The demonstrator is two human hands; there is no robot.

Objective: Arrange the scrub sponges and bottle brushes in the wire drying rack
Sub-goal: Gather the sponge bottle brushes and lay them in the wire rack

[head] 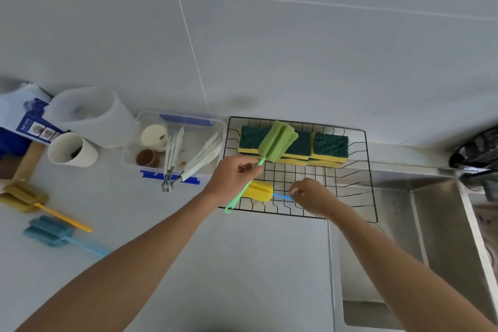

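Note:
A black wire drying rack (347, 183) sits on the counter beside the sink. Several green-and-yellow scrub sponges (328, 147) are stacked along its back edge. My left hand (231, 178) is shut on the handle of a green bottle brush (277, 141), whose sponge head is raised over the sponges. My right hand (312, 195) pinches the blue handle of a yellow-headed bottle brush (260, 191) lying at the rack's front left. Two more brushes lie on the counter at far left: a yellow one (29, 199) and a blue one (54, 233).
A clear plastic container (215, 127) with cups and white utensils stands left of the rack. A white cup (71, 149), a translucent jug (94, 113) and a blue-and-white package (27, 116) lie further left. The steel sink (431, 224) is at right, a black basket (477, 151) behind it.

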